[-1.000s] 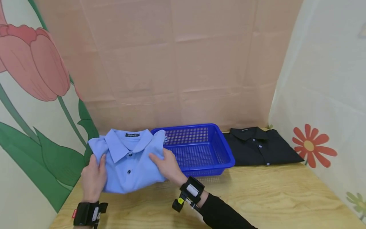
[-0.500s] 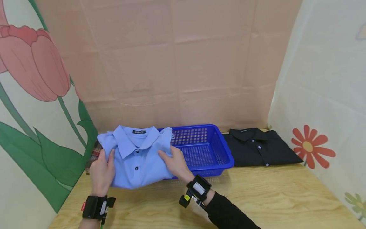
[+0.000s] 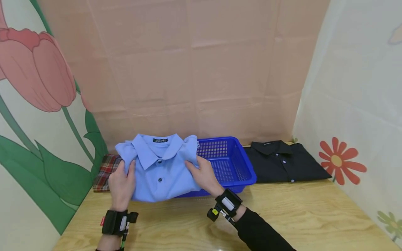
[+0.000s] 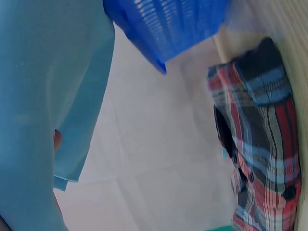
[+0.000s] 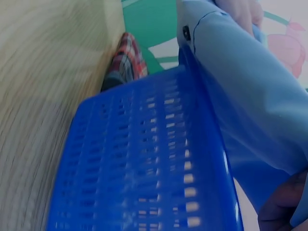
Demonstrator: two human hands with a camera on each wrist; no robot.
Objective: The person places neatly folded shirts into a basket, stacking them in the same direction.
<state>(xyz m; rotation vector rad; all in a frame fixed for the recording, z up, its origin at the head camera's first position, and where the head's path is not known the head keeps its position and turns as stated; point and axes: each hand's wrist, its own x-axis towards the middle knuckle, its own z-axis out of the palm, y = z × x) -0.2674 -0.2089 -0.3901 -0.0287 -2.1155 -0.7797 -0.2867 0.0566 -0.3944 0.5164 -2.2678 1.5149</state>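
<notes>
**Both hands hold a light-blue collared shirt (image 3: pixel 163 174) above the left part of a blue plastic basket (image 3: pixel 232 182)**

The left hand (image 3: pixel 121 182) pinches the shirt's left side, its thumb lying on the front. The right hand (image 3: pixel 205 175) pinches the opposite side the same way, thumb on the front and the other fingers behind the cloth. The folded shirt faces the head camera, with its collar at the top, a dark neck label (image 3: pixel 160 140) and two dark buttons showing. It hides the basket's left end; whether the cloth touches the rim I cannot tell.

A folded plaid shirt (image 3: pixel 105 176), red and dark, lies on the wooden table (image 3: pixel 298 216) to the left of the basket. On the basket's other side lies a folded black shirt (image 3: pixel 295 165) with pale buttons. A black strap (image 3: pixel 115 223) circles the left wrist, and a black sleeve (image 3: pixel 262 230) covers the right forearm. A printed tulip (image 3: pixel 37 69) fills the left wall.
</notes>
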